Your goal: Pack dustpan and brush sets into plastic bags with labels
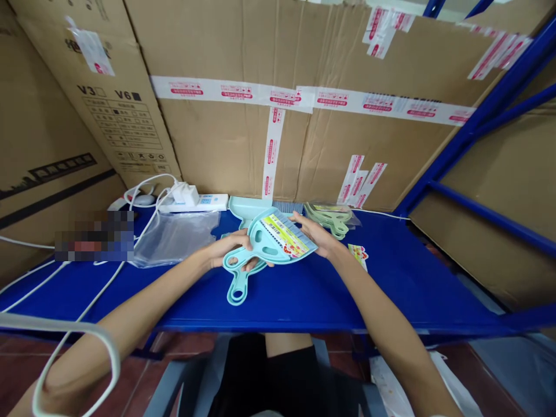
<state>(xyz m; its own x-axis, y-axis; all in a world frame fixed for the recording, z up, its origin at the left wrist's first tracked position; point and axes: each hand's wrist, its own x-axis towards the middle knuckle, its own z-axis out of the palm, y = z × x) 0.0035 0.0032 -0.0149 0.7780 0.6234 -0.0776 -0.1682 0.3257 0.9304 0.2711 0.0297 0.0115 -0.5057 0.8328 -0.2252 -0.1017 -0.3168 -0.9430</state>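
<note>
A light teal dustpan and brush set [256,252] with a yellow and white label card [284,234] is held above the blue table. My left hand [230,249] is closed round its handle side, some fingers behind it. My right hand [315,234] grips the bristle edge at the right. Behind the set, another teal dustpan [247,207] lies on the table, with grey-blue bristles [289,207] beside it. A green set in clear plastic [332,217] lies beyond my right hand. A small printed card [358,255] rests near my right forearm.
Clear plastic bags [174,237] lie on the blue table [295,307] at the left, before a white power strip [212,202]. White cables cross the left side. Cardboard walls [226,145] and a blue frame [490,217] enclose the table.
</note>
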